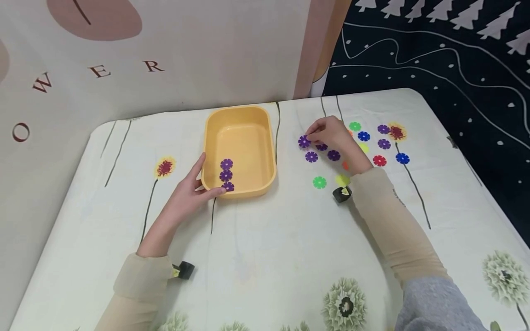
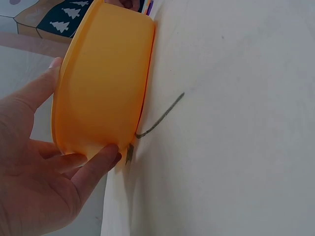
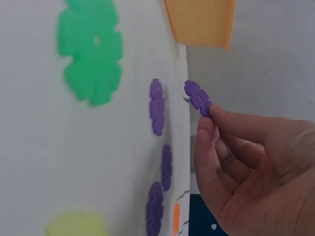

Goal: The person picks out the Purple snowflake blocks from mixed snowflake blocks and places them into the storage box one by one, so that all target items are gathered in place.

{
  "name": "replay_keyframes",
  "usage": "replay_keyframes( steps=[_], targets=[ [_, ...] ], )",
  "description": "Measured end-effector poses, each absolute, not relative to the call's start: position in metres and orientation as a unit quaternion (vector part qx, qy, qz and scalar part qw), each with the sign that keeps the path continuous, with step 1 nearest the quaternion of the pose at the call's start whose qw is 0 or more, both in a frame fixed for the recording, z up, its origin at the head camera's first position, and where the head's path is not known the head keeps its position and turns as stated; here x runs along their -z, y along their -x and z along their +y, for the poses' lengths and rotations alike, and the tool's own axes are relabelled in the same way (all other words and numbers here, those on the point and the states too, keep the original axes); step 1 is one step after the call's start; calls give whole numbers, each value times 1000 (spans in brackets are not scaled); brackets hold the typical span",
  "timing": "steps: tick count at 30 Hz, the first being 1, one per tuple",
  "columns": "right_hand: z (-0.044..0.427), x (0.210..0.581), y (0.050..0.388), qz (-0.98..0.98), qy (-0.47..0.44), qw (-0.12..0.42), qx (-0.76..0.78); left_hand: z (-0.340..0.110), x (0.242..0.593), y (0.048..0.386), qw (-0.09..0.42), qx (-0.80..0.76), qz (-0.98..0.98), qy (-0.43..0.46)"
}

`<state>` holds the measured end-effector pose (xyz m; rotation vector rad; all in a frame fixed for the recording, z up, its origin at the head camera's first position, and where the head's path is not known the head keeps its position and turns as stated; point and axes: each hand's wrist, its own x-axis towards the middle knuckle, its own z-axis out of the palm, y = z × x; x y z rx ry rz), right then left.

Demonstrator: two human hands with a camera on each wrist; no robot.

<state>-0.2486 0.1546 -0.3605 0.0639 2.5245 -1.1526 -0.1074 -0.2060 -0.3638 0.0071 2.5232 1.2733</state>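
Observation:
A yellow tray (image 1: 248, 138) holds three purple discs (image 1: 226, 175) in a column near its left front corner. My left hand (image 1: 186, 197) rests at that corner, fingers spread against the tray's outer wall (image 2: 103, 83), seen also with the hand (image 2: 54, 172) in the left wrist view. Between thumb and fingertips my right hand (image 1: 331, 134) pinches a purple disc (image 1: 304, 141); the right wrist view shows this disc (image 3: 198, 98) tilted above the table, held at its edge by the hand (image 3: 261, 167). Other purple discs (image 1: 311, 156) lie just beneath and beside that hand.
Green (image 1: 319, 182), yellow (image 1: 342, 179), red (image 1: 379, 160), blue (image 1: 402, 158), orange and more purple discs (image 1: 384, 144) lie on the right part of the flower-print cloth (image 1: 265, 257). Behind the table hang a pale printed cloth (image 1: 223, 50) and a dark one (image 1: 414, 55).

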Motion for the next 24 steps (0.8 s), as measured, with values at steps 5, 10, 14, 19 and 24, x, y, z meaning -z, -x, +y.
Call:
replay_keyframes(
  steps=[5,10,14,19,24],
  targets=[
    [144,351,251,891,-25,164,422,-207,365,107,158,-446,881,-1],
    [130,338,251,882,-17,150,446,-208,366,107,158,-446,881,-2],
    [116,330,251,874,3,130,467,-207,366,107,158,-447,881,-2],
    [92,323,249,865,27,104,491,-207,366,107,156,-448,880,-4],
    [64,321,247,853,53,91,511,-206,364,107,157,-445,881,0]
  ],
)
